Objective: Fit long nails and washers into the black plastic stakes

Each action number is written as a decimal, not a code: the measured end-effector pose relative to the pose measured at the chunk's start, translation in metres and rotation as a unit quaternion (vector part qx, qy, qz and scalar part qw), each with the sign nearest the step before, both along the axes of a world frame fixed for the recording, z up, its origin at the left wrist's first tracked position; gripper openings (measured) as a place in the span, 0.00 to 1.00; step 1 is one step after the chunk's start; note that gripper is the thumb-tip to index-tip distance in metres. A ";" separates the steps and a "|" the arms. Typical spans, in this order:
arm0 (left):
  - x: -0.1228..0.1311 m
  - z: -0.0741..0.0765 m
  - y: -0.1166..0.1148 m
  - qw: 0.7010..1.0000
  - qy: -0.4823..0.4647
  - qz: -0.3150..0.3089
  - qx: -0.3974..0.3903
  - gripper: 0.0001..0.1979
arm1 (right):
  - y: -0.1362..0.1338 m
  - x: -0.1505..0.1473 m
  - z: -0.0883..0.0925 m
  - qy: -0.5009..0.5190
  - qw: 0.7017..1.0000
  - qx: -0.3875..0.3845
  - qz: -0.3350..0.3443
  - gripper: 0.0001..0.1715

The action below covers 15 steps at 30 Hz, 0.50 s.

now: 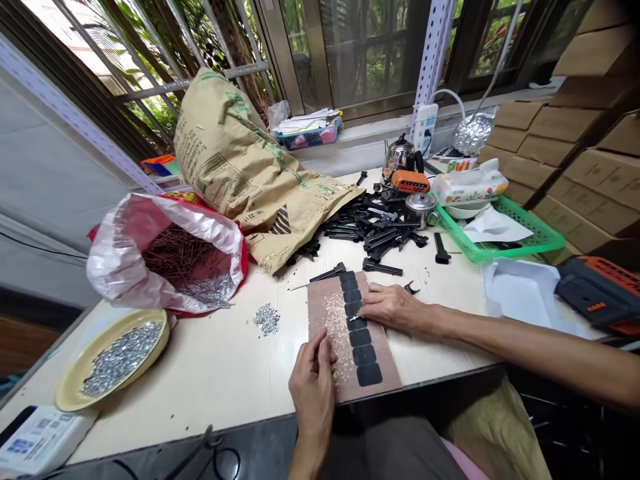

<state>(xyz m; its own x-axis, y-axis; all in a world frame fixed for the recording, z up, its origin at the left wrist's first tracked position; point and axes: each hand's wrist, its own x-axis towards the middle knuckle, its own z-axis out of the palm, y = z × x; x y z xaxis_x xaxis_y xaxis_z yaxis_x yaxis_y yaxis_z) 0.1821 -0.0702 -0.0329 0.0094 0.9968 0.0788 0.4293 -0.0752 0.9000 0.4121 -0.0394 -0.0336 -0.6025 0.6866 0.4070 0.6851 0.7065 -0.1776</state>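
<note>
A brown mat (320,293) with pale specks lies at the table's front edge, a column of rounded black squares (369,375) running down it. My right hand (393,308) reaches in from the right, its fingers closed at the column around a small shiny metal piece (355,319). Over the mat's lower left, my left hand (314,377) has its thumb and index finger pressed together; whatever may be between them is hidden. A small heap of silver metal pieces (267,319) lies left of the mat. Black plastic parts (383,267) lie just beyond it.
At left stand a bag of long screws (175,260) and a yellow bowl (159,337) of silver pieces. A paper sack (240,160) leans behind, beside piled black parts (380,227). A green basket (545,230), white tray (520,293) and cardboard boxes (585,167) occupy the right.
</note>
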 end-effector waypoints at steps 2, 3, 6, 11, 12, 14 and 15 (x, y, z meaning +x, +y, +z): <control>0.000 0.000 0.000 1.000 -0.011 0.001 0.000 0.19 | 0.007 0.004 0.001 0.012 1.000 -0.001 -0.011 0.15; 0.000 0.000 -0.001 1.000 -0.017 0.001 0.000 0.19 | 0.012 0.006 0.001 0.021 0.999 -0.003 -0.031 0.15; 0.000 -0.002 -0.001 0.999 -0.035 0.000 0.000 0.19 | 0.020 0.008 -0.002 0.046 0.993 -0.012 -0.108 0.16; 0.000 -0.005 -0.001 1.000 -0.028 -0.003 -0.002 0.19 | -0.002 -0.008 -0.006 -0.013 1.000 -0.013 -0.024 0.17; -0.001 -0.005 -0.001 1.000 -0.023 -0.007 0.002 0.19 | -0.009 -0.009 -0.001 -0.017 0.999 -0.019 -0.020 0.17; -0.001 -0.006 0.000 1.000 -0.023 -0.012 0.012 0.18 | -0.027 -0.002 0.017 0.005 0.998 -0.047 -0.048 0.16; -0.002 -0.007 -0.001 0.999 -0.027 -0.014 0.014 0.18 | -0.039 0.005 0.027 0.020 0.995 -0.071 -0.068 0.16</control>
